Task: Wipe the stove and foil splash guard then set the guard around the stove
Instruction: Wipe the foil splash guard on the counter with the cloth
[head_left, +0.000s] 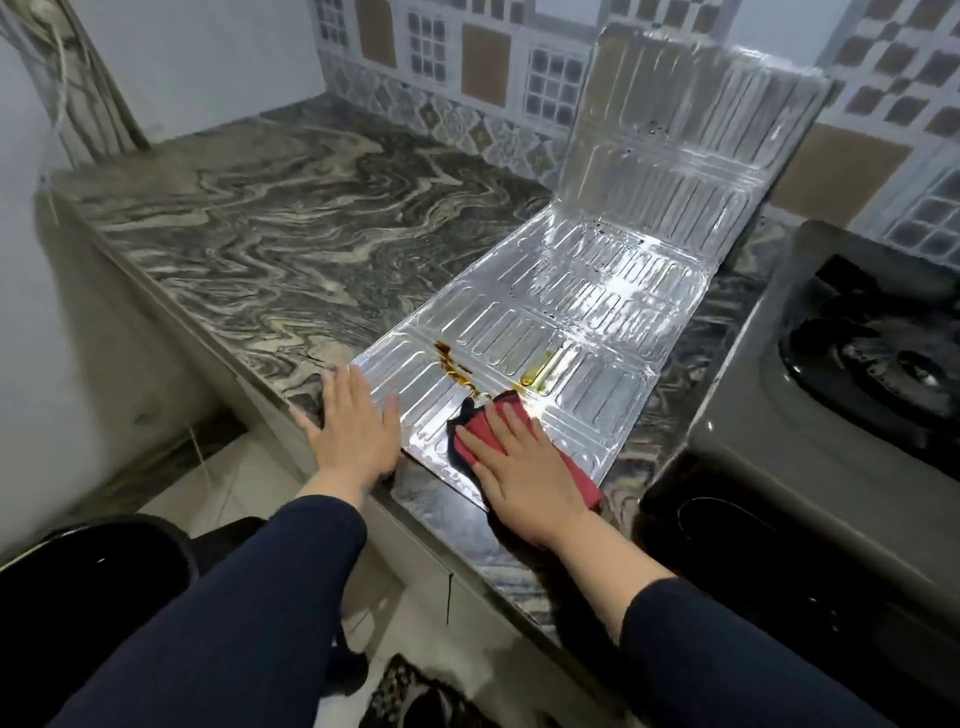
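foil guard (571, 312): lies flat left of the stove (857, 364), far panel leaning on the wall | right hand (524, 467): flat, fingers straight, pressing red cloth (480, 434) on the guard's near end | brown spill (457, 366): just past the cloth, toward the wall | left hand (353, 421): flat, holding the guard's left edge down

Head view (close) looking down.

Bench (291, 218): swirled grey marble top. Foil splash guard (561, 332) lies from the front edge toward the back wall, far panel propped upright. Stove (810, 374) at the right end.
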